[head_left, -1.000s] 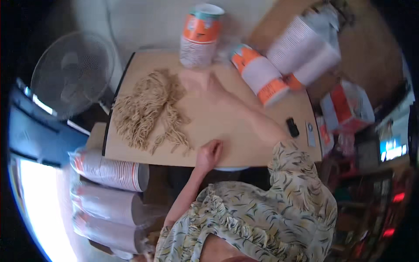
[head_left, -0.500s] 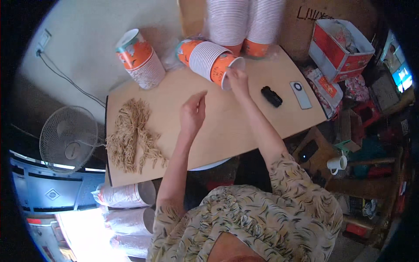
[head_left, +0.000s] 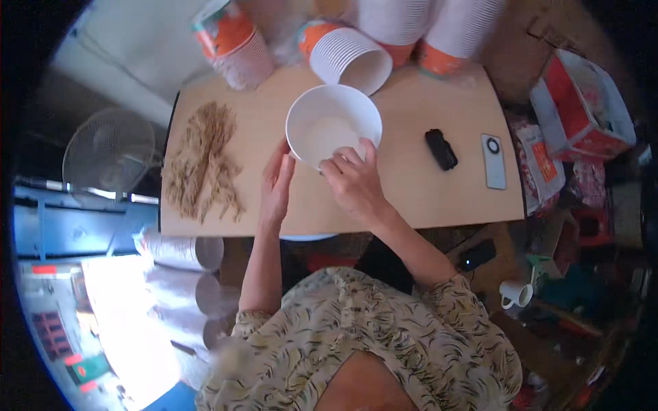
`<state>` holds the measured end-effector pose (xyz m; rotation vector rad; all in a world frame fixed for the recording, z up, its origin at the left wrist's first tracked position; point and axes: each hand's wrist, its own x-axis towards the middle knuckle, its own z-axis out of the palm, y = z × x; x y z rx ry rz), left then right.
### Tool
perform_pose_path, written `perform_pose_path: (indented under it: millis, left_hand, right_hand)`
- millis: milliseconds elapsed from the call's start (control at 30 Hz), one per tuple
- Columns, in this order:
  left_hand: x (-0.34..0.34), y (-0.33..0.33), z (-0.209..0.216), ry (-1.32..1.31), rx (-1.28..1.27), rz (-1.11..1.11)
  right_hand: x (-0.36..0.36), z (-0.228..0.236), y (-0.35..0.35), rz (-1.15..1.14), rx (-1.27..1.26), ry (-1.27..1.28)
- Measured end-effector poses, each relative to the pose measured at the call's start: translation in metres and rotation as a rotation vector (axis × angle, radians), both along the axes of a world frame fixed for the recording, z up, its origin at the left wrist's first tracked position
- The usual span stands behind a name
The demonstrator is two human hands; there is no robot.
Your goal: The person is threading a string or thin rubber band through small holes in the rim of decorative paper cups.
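Observation:
A single large white paper cup [head_left: 319,109] is tilted over the middle of the table, its wide mouth facing me. My right hand [head_left: 358,183] grips its near right rim, with fingers reaching inside over the edge. Along the cup's lower left side, my left hand [head_left: 275,188] has its fingers stretched upward. The fingertips are partly behind the cup, and I cannot tell whether they press on it. Just beyond lies a sideways stack of paper cups [head_left: 336,53], its open end toward me. A loose bundle of tan cords [head_left: 199,161] rests on the left of the table.
Upright cup stacks [head_left: 391,24] and a leaning stack [head_left: 240,51] line the back of the wooden table [head_left: 404,192]. A black object [head_left: 441,149] and a flat silver phone-like device [head_left: 493,161] lie right. A fan [head_left: 106,151] stands left; a red-white box [head_left: 582,109] stands right.
One cup has come off the lying stack and moved toward me in my right hand, turning its mouth to me. My left hand has come up beside it. The view has shifted.

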<state>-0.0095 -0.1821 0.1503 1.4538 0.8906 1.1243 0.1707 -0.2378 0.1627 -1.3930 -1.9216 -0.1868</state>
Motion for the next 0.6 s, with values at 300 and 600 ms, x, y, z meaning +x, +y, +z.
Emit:
perform_pose_path:
  millis: [300,600]
  left_hand:
    - [-0.038,-0.016,-0.016,-0.010,-0.225,0.194]
    - [-0.095,-0.034,-0.029,-0.097,-0.432,0.002]
  right_hand:
    - [-0.029,-0.010,-0.009,0.187,0.079,0.022]
    - [-0.024,-0.040,-0.027,0.291,-0.433,0.704]
